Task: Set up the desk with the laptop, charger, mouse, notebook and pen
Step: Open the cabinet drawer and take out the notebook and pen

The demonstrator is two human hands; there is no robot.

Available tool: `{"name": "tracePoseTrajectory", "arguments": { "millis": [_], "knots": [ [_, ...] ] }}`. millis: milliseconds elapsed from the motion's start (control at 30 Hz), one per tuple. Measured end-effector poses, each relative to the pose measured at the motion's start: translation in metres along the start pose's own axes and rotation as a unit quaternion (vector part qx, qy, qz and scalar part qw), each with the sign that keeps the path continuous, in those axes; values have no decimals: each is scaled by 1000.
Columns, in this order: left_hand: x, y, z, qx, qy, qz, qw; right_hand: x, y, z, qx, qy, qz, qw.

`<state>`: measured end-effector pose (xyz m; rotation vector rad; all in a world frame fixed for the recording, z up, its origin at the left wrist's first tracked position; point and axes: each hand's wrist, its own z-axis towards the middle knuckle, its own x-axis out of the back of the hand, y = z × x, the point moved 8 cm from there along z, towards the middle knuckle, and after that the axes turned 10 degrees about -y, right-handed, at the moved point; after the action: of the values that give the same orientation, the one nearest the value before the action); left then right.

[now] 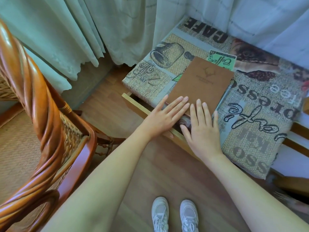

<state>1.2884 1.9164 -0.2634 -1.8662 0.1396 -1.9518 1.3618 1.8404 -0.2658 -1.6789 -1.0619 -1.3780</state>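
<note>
1. Brown notebook (201, 84) lies flat on a coffee-print cushion (257, 104), cover up, stag emblem on it, set at a slant to the cushion's edges.
2. Pen (223, 97), slim and grey, lies on the cushion just beside the notebook's right long edge, running parallel to it.
3. Left hand (164, 117): fingers straight and together, palm down, fingertips resting on the notebook's near left corner. Thumb tucked below the cushion's edge, mostly hidden. Holding nothing.
4. Right hand (203, 130): flat, fingers spread a little, palm down. Fingertips touch the notebook's near edge; little finger reaches close to the pen's near end, contact unclear. Holding nothing.
5. The two hands sit side by side, nearly touching, both at the notebook's near end.
6. Cushion sits on a pale wooden bench (142, 108); its frame shows under the left hand and off to the right.
7. Wicker chair (50, 114) with twisted reddish-brown arm stands left, well apart from the bench.
8. Pale curtains (93, 30) hang behind, down to the wood floor (167, 173).
9. Person's white sneakers (174, 215) on the floor, bottom centre.
10. Laptop, charger and mouse: can't spot them from here.
</note>
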Motion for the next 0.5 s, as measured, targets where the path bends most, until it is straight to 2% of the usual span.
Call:
{"name": "tracePoseTrajectory", "arguments": {
  "millis": [100, 233, 367, 500],
  "knots": [
    [-1, -3, 3, -22, 22, -57, 998, -1, 6, 2, -2, -2, 11, 1000],
    [-6, -6, 12, -22, 9, -159, 987, -3, 6, 2, 9, -3, 32, 999],
    [-5, -5, 24, -7, 32, -148, 989, -4, 7, 4, 12, -8, 34, 999],
    [-8, -2, 26, -34, 29, -117, 992, -4, 8, 3, 14, -14, 44, 999]
  ]
}}
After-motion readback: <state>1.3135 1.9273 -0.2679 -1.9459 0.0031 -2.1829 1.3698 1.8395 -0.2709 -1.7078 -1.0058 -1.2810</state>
